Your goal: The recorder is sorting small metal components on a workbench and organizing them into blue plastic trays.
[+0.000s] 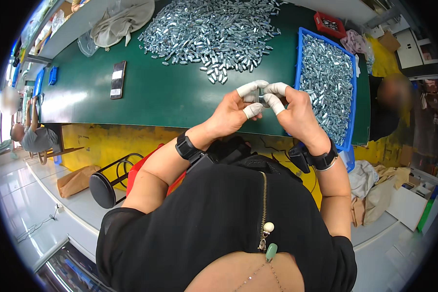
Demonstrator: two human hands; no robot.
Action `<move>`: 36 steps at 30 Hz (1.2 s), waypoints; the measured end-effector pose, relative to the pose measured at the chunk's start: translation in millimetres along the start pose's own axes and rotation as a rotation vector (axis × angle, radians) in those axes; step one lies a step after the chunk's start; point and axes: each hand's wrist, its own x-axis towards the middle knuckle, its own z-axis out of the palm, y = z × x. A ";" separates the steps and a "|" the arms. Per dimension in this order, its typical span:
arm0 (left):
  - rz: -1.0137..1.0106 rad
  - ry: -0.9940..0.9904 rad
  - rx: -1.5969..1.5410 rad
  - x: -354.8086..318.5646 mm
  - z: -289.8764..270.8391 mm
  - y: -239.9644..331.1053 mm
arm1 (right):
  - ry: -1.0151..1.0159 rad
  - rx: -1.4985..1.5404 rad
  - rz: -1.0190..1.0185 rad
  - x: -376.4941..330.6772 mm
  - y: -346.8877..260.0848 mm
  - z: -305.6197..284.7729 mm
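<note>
Both my hands meet over the near edge of the green table point(155, 92), with white finger covers on several fingertips. Between them is a small shiny metal part point(261, 99), mostly hidden by the fingers. My left hand point(232, 111) pinches it from one side, and my right hand point(294, 108) grips it from the other. Beyond the hands spreads a big heap of small silvery metal parts point(209, 34), with a few strays at its near end. A blue tray point(298, 58) full of similar parts point(326, 82) stands just right of my right hand.
A phone point(118, 80) lies on the table to the left. Pale cloth point(121, 24) lies at the far left, and a red bin point(330, 24) of small parts stands behind the tray. One person point(389, 104) is at the right; another point(36, 138) sits far left. A black stool point(103, 190) stands below.
</note>
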 end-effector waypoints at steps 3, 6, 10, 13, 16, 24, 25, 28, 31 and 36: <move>-0.009 0.027 -0.015 -4.6 13.3 -2.9 | 0.040 0.036 0.013 -12.2 9.5 3.3; 0.032 0.064 0.116 -10.8 21.2 -2.5 | 0.023 -0.019 0.014 -16.8 13.8 0.7; 0.063 0.080 0.148 -11.7 16.0 -2.9 | -0.025 -0.153 -0.051 -16.0 14.3 4.4; 0.089 0.095 0.181 -8.3 11.8 4.3 | 0.007 -0.126 -0.159 -12.7 10.9 12.6; 0.105 0.109 0.169 -5.6 4.1 6.6 | 0.171 0.057 -0.042 -3.5 5.8 21.8; 0.051 0.031 -0.057 -4.7 -42.1 19.3 | -0.080 0.291 0.179 35.6 -15.1 34.5; 0.037 0.011 -0.068 -4.1 -49.8 21.6 | -0.083 0.286 0.182 40.1 -16.7 38.1; 0.007 -0.032 -0.099 -4.4 -69.4 27.9 | -0.104 0.471 0.193 51.6 -21.8 49.6; -0.028 -0.086 -0.127 -5.3 -83.7 35.5 | -0.059 0.367 0.157 60.5 -31.2 60.9; -0.065 -0.088 -0.292 -7.1 -97.1 43.2 | 0.008 -0.162 -0.111 67.8 -57.1 66.7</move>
